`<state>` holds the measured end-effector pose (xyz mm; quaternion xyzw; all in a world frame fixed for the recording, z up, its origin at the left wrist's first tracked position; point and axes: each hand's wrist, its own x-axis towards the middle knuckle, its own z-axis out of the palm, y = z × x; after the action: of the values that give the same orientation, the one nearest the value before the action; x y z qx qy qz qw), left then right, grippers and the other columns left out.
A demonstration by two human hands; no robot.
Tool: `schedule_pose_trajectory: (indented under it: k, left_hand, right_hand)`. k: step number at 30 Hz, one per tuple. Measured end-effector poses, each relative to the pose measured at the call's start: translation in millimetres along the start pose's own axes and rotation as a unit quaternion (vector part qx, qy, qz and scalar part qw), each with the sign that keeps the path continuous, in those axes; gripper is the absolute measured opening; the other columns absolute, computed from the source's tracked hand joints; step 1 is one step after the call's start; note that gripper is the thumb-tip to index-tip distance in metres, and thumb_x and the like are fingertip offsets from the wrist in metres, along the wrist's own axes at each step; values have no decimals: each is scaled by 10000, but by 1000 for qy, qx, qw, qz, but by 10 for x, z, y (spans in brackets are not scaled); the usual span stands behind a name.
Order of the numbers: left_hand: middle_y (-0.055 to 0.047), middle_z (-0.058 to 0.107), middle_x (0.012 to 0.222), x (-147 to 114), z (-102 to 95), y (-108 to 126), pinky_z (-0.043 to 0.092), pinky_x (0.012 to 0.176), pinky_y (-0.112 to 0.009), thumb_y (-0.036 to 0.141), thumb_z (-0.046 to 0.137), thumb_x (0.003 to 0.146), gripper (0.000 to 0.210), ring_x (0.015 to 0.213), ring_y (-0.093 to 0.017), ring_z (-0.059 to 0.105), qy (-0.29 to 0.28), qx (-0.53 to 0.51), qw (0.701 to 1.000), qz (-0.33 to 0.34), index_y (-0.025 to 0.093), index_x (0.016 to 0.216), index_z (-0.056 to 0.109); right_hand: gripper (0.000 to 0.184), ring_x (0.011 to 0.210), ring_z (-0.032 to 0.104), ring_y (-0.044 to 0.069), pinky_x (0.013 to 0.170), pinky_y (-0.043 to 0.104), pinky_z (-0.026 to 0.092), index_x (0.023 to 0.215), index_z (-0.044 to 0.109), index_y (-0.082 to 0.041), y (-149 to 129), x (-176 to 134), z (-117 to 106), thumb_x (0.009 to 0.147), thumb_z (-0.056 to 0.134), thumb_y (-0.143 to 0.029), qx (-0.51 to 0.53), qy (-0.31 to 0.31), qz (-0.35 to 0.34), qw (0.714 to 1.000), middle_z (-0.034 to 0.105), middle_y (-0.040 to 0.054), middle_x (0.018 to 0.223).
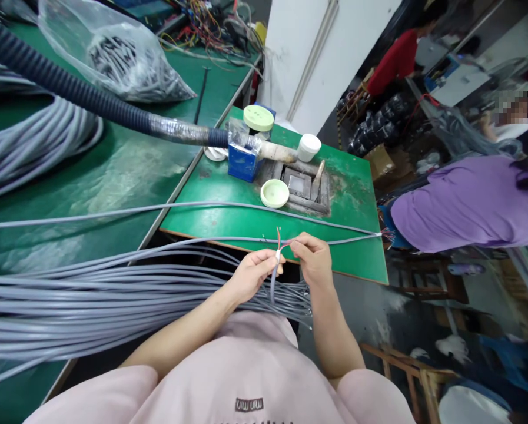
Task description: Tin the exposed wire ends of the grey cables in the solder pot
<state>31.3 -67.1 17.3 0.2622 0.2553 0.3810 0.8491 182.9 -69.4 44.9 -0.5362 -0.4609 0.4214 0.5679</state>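
My left hand (257, 271) pinches a grey cable (273, 285) just below its stripped end, where a short white section shows. Thin red and dark wires (278, 235) fan out from that end. My right hand (311, 256) is closed with its fingertips on one of the reddish wires, pulled off to the right. Behind my hands, two more grey cables (228, 204) run across the green table (356, 182), their stripped ends meeting at its right edge. A thick bundle of grey cables (113, 306) lies to the left, with its cut ends under my hands.
A solder pot (299, 184) sits on the table beside a pale green dish (275, 194), a white cup (309, 147) and a blue box (241, 162). A ribbed hose (113, 106) crosses the upper left. Someone in a purple shirt (467, 203) is at the right.
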Motion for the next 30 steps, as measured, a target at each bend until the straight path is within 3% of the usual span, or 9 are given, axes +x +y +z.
schedule_pose_trajectory:
  k: [5,9,13,15,18,20,22,26,30]
  left_hand:
    - [-8,643,624,46,-2,68,442,571,-181,374,824,636,312,560,-72,556,18,-47,999,6,121,770,702]
    - [-3,643,633,99,27,122,462,558,-169,360,830,630,312,550,-64,560,24,-79,997,11,117,776,700]
    - [13,629,642,139,94,145,423,475,-166,380,798,666,305,488,-44,504,24,-82,996,13,120,768,676]
    - [1,653,679,135,115,159,464,533,-197,399,789,668,336,537,-69,547,33,-42,998,32,128,841,687]
    - [-42,704,782,84,96,209,505,711,-268,409,760,695,351,702,-132,630,61,101,988,99,140,913,699]
    - [-62,713,843,36,45,265,489,782,-300,380,707,755,269,790,-165,640,73,248,952,162,151,898,706]
    - [-69,712,882,4,-32,325,471,829,-325,340,642,815,204,850,-187,632,76,392,889,225,170,906,707]
    - [-92,712,1003,39,-226,392,442,898,-381,323,573,861,225,968,-229,615,89,570,767,282,183,998,685]
    - [-95,689,1145,115,-355,372,335,1051,-473,312,580,853,276,1136,-260,583,73,642,721,249,190,1091,649]
  right_hand:
    - [205,778,591,170,700,334,482,935,738,-305,-11,-139,-107,810,634,-180,-143,6,-163,976,669,21,834]
    - [381,1083,578,234,889,450,493,1092,690,-370,35,-255,-156,818,584,-128,-321,-90,-305,892,640,53,1182]
    - [321,1222,520,257,980,479,463,1060,694,-389,107,-224,-159,796,653,-212,-399,-144,-380,822,590,22,1313]
    - [286,1199,541,261,970,477,467,1062,693,-377,62,-121,-181,799,673,-265,-394,-118,-392,823,627,26,1269]
    - [272,1135,588,257,973,480,460,1107,676,-333,-129,127,-239,843,634,-282,-343,-20,-384,857,671,45,1195]
    - [246,1079,620,243,965,458,468,1109,678,-299,-287,321,-267,883,581,-290,-305,51,-366,878,692,52,1143]
    - [229,1013,649,228,936,421,488,1068,697,-267,-418,509,-267,912,537,-317,-291,87,-335,892,714,53,1072]
    - [217,925,679,203,869,358,520,975,711,-236,-509,812,-167,913,538,-350,-275,65,-296,913,739,44,972]
    - [206,855,690,186,806,321,536,941,697,-231,-422,1029,-18,898,555,-375,-258,16,-279,925,741,35,931]
